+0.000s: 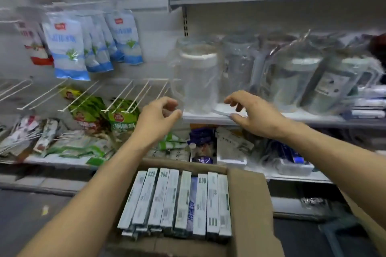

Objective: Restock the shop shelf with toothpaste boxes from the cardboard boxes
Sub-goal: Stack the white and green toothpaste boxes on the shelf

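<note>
Hands flank the bagged clear jar [197, 77] on the middle shelf [208, 119]. Your left hand [158, 118] is half curled at the wrapper, its grip lost in blur. Your right hand [253, 113] is loosely spread, thumb on the shelf lip. Below them, the cardboard box [248, 204] holds nine toothpaste boxes [177, 200], long axes pointing toward the shelf.
</note>
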### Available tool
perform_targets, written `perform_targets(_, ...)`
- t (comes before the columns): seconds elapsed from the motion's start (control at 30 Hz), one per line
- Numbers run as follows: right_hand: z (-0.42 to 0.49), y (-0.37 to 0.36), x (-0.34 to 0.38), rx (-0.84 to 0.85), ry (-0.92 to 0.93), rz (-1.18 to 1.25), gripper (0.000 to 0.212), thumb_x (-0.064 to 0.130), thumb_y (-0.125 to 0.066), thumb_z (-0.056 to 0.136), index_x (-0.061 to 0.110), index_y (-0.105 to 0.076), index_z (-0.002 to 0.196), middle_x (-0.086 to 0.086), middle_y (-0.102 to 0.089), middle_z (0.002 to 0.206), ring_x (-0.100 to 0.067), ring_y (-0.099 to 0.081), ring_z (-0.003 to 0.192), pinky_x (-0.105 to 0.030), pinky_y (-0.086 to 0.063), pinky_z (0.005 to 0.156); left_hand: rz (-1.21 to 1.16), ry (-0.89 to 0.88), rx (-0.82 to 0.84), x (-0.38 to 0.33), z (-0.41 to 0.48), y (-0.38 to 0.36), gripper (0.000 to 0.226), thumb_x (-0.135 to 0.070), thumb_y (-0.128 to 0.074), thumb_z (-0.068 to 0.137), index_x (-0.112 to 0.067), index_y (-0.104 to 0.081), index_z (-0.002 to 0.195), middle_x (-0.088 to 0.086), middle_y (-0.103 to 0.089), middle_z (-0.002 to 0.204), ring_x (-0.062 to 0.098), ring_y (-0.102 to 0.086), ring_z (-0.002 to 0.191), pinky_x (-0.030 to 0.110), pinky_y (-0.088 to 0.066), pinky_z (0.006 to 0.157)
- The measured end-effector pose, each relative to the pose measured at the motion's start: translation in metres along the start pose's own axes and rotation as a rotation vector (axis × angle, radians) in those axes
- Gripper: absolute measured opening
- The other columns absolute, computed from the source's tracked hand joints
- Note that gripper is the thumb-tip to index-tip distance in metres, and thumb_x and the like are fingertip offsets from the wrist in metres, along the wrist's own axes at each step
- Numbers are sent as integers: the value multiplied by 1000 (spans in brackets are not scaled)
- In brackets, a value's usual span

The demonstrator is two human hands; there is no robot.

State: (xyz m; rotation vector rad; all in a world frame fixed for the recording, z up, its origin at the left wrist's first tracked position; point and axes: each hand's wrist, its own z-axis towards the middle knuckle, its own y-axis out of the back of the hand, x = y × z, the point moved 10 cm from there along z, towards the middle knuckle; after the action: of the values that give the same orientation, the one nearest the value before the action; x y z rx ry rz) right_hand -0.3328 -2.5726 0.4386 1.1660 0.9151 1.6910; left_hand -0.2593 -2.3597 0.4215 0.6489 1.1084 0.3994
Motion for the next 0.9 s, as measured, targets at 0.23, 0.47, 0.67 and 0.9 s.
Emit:
perform_targets(0.23, -33, -159, 9, 376, -67, 83, 32, 28, -60, 89, 26, -54, 121, 3, -56, 118, -16, -56, 100, -38, -49, 85, -70, 393, 165, 155, -86, -53, 10, -31, -66, 89, -31, -63, 98, -10, -65, 97, 11, -61, 92, 34, -51, 86)
perform_targets(0.47, -67, -317, -7, 645, -220, 187, 33, 22, -57, 90, 18, -54, 123, -2, -60, 118, -12, -52, 91, -31, -47, 83, -129, 758, 252, 278, -160, -127, 19, -28, -63, 90, -24, -59, 108, 1, -62, 105, 22, -62, 95, 29, -46, 73)
perform_targets(0.67, -93, -432, -3, 858, -296, 114, 45, 23, -51, 94, 8, -36, 134, -15, -51, 128, -33, -55, 108, -39, -48, 86, 117, 710, 376, 344, -179, -169, 43, -11, -55, 92, -23, -53, 133, 5, -53, 131, 24, -58, 111, 35, -48, 94)
perform_targets(0.9, -86, -497, -18, 747, -703, 230, 84, 23, -52, 94, 2, 9, 149, -26, -20, 151, -39, -42, 128, -38, -42, 88, 487, 461, 410, 359, -150, -206, 60, -21, -55, 91, -30, -33, 147, 4, -38, 142, 24, -34, 126, 38, -47, 90)
